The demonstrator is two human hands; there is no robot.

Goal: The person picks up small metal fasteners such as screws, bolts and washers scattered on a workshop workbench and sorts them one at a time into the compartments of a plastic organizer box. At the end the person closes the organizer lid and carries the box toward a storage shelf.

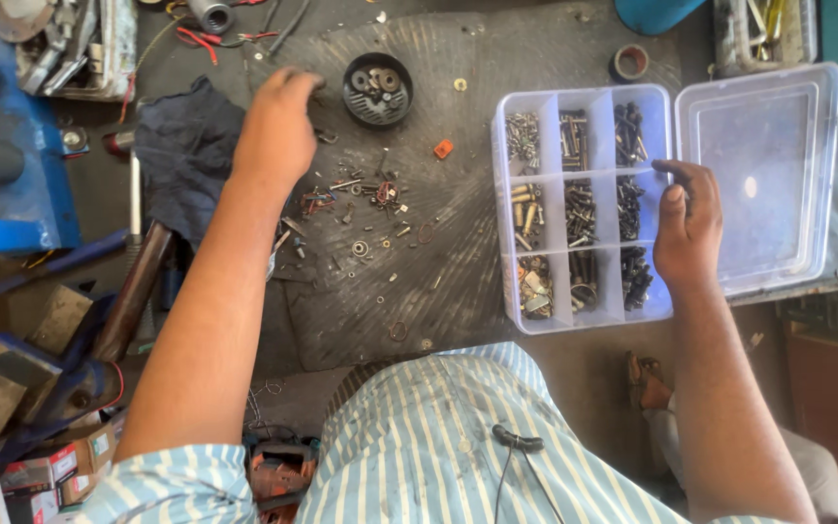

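Broadly, by size: dark ribbed rubber mat (497, 58), centre of frame, bearing the rest. Clear plastic compartment box (584, 311), right of centre, nine cells filled with screws, bolts and small fittings; hinged lid (768, 175) lying open flat further right. Likely light in the shell but heavy with metal; thin walls would probably flex, so it is best taken by the rim or supported from beneath, and kept level lest the contents mix. Right hand (688, 228) rests on the box's right edge at the hinge, fingers curled over the rim and touching it; whether it actually grips cannot be told. Dark cloth (181, 160), upper left, soft and limp. Left hand (278, 126), upper centre-left, knuckles up, fingers bent downward near the mat; what lies beneath them is hidden, grip not discernible. Round black ribbed part (377, 89), upper centre, just right of that hand, holding washers; rigid, probably weighty. Scattered loose screws and washers (366, 209), centre: tiny, hard, apt to roll.
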